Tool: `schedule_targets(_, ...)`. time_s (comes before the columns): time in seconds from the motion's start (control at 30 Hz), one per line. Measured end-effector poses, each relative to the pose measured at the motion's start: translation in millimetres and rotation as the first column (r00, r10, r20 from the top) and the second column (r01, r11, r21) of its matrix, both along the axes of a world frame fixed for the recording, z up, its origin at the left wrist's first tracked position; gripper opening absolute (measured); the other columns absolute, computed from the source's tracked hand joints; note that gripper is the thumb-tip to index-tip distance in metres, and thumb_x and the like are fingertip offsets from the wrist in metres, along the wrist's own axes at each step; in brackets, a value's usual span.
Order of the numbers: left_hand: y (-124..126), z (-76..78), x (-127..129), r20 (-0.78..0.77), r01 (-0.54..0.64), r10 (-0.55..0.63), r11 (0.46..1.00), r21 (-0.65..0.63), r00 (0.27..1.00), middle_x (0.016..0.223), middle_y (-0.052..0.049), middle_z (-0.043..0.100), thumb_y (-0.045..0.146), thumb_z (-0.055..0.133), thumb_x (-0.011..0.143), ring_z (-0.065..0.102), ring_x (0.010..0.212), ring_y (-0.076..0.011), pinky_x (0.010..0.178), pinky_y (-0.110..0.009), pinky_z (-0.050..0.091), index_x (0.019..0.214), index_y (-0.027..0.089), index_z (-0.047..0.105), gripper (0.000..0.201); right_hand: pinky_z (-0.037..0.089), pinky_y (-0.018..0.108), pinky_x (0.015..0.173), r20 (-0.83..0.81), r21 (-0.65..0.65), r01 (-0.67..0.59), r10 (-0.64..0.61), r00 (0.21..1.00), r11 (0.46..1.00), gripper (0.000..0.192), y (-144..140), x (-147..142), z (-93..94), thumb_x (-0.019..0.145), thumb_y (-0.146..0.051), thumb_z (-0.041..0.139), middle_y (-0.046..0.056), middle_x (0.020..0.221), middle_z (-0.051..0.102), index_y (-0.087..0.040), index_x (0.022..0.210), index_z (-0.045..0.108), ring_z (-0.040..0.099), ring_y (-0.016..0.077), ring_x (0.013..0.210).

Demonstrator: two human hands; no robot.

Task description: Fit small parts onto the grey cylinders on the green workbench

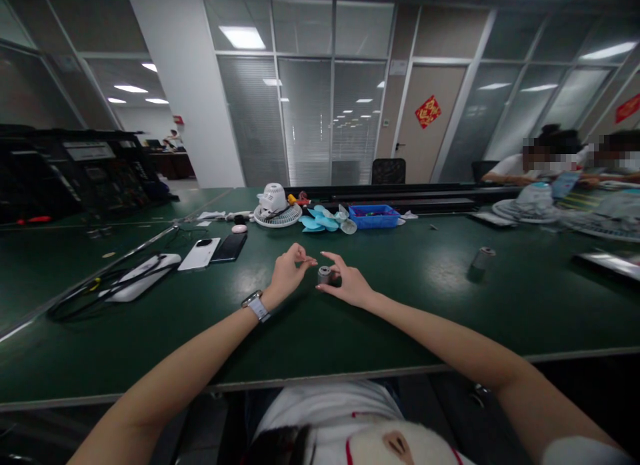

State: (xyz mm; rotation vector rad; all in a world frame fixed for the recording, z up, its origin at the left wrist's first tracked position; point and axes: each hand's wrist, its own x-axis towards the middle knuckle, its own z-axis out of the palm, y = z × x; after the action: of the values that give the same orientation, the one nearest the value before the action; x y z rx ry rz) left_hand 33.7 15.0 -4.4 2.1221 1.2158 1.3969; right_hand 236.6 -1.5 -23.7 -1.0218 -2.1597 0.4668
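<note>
A small grey metal cylinder (325, 275) stands upright on the green table, with round details on its top face. My right hand (353, 285) is around it from the right: the thumb lies at its lower front, curled fingers touch its right side, and the index finger reaches out above. Just left of the cylinder, my left hand (289, 273) is closed in a pinch, fingertips pressed together near the cylinder's top. Whatever those fingertips hold, if anything, is too small to make out. A second metal cylinder (483, 257) stands apart, farther right.
A white fan part (274, 201), light blue fan blades (320, 218) and a blue basket (376, 217) line the back. Phones (229, 247) and a black cable (75, 308) lie left. People sit at the far right behind more fan parts (537, 201).
</note>
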Motion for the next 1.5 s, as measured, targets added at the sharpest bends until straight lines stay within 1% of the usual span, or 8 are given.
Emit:
schedule_targets(0.27,16.8,-26.8,-10.3,-0.196,0.116,-0.139,0.985,-0.126,0.971,0.085,-0.001,0.077,0.028,0.069,0.079,0.074,0.088,-0.0207,0.08,-0.033,0.055,0.094,0.024,0.052,0.022,0.054,0.042,0.085,-0.035,0.01,-0.017,0.017,0.999,1.0,0.084,2.6,4.4,0.8,0.081,-0.043,0.072,0.006,0.108,0.071,-0.029,0.151,0.026,0.07,0.0231,0.091)
schedule_targets(0.4,14.0,-24.3,-10.6,-0.16,0.121,-0.145,0.982,-0.147,0.976,0.094,-0.003,0.078,0.034,0.066,0.083,0.073,0.095,-0.0205,0.088,-0.035,0.053,0.102,0.024,0.053,0.025,0.054,0.041,0.084,-0.051,0.088,0.271,-0.267,0.962,0.959,0.078,30.6,47.6,12.1,0.082,-0.043,0.069,0.006,0.107,0.071,-0.028,0.149,0.032,0.07,0.0243,0.09)
schedule_targets(0.67,21.9,-27.9,-13.4,-0.009,-0.096,0.097,0.955,-0.281,0.995,0.097,-0.009,0.077,0.035,0.043,0.094,0.071,0.093,-0.0223,0.083,-0.036,0.052,0.108,0.02,0.055,0.024,0.05,0.043,0.083,0.103,0.139,0.914,-0.923,0.371,0.382,0.067,76.3,193.6,18.7,0.088,-0.045,0.06,0.018,0.107,0.069,-0.018,0.144,0.035,0.067,0.0345,0.098)
schedule_targets(0.93,25.4,-31.4,-14.7,0.046,-0.091,0.11,0.946,-0.313,0.993,0.088,-0.006,0.076,0.033,0.042,0.09,0.071,0.091,-0.021,0.084,-0.035,0.052,0.103,0.02,0.059,0.024,0.045,0.049,0.092,0.174,0.029,0.973,-0.959,0.222,0.23,0.073,77.7,219.3,7.5,0.085,-0.04,0.064,0.024,0.121,0.061,-0.011,0.144,0.032,0.061,0.0362,0.111)
schedule_targets(1.07,27.5,-34.6,-15.1,0.072,-0.099,0.127,0.947,-0.306,0.989,0.086,-0.005,0.075,0.032,0.043,0.088,0.071,0.088,-0.0206,0.083,-0.034,0.052,0.102,0.02,0.06,0.025,0.032,0.053,0.106,0.004,0.354,0.872,-0.933,0.36,0.338,0.069,74.0,178.7,17.9,0.085,-0.032,0.063,0.026,0.143,0.045,-0.007,0.143,0.037,0.045,0.0367,0.131)
schedule_targets(1.23,27.4,-34.2,-15.4,0.081,-0.112,0.144,0.944,-0.309,0.986,0.086,-0.006,0.075,0.032,0.043,0.087,0.071,0.087,-0.0209,0.08,-0.034,0.052,0.102,0.02,0.061,0.026,0.032,0.049,0.109,0.268,0.416,0.224,-0.355,0.896,0.881,0.04,42.1,66.8,18.8,0.097,-0.037,0.046,0.013,0.141,0.054,-0.02,0.131,0.061,0.046,0.027,0.133)
schedule_targets(1.33,25.4,-31.9,-14.4,0.068,-0.13,0.156,0.947,-0.294,0.985,0.085,-0.006,0.074,0.032,0.043,0.087,0.07,0.085,-0.0209,0.08,-0.033,0.052,0.1,0.019,0.061,0.026,0.031,0.047,0.112,0.403,0.32,-0.082,-0.057,0.914,0.944,0.038,20.5,11.7,8.0,0.1,-0.035,0.044,0.006,0.145,0.052,-0.026,0.131,0.063,0.042,0.0234,0.138)
schedule_targets(1.5,23.3,-29.8,-12.9,0.041,-0.142,0.16,0.95,-0.276,0.986,0.084,-0.005,0.074,0.032,0.043,0.087,0.07,0.083,-0.0208,0.079,-0.033,0.051,0.099,0.02,0.062,0.026,0.041,0.039,0.105,0.414,0.223,-0.164,0.059,0.908,0.961,0.033,14.8,-9.5,-5.9,0.098,-0.031,0.049,0.005,0.132,0.063,-0.022,0.126,0.067,0.056,0.0209,0.126)
